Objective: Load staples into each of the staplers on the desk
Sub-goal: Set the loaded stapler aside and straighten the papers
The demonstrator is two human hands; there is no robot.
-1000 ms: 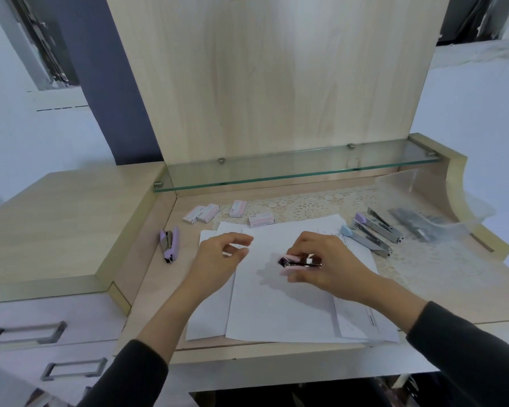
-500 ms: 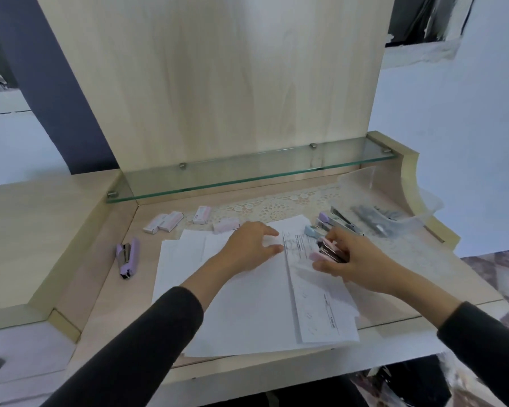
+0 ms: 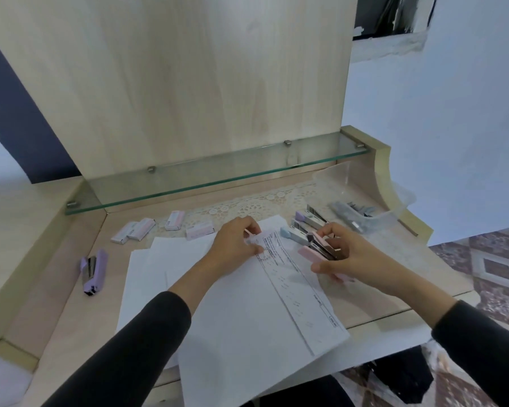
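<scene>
Pink stapler [image 3: 312, 253] partly hidden by right hand [image 3: 362, 257]; left hand [image 3: 232, 242] grasp unclear.

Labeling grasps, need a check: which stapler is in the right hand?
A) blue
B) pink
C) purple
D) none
B: the right hand grips the pink stapler, while the purple stapler and the blue stapler lie untouched.
</scene>
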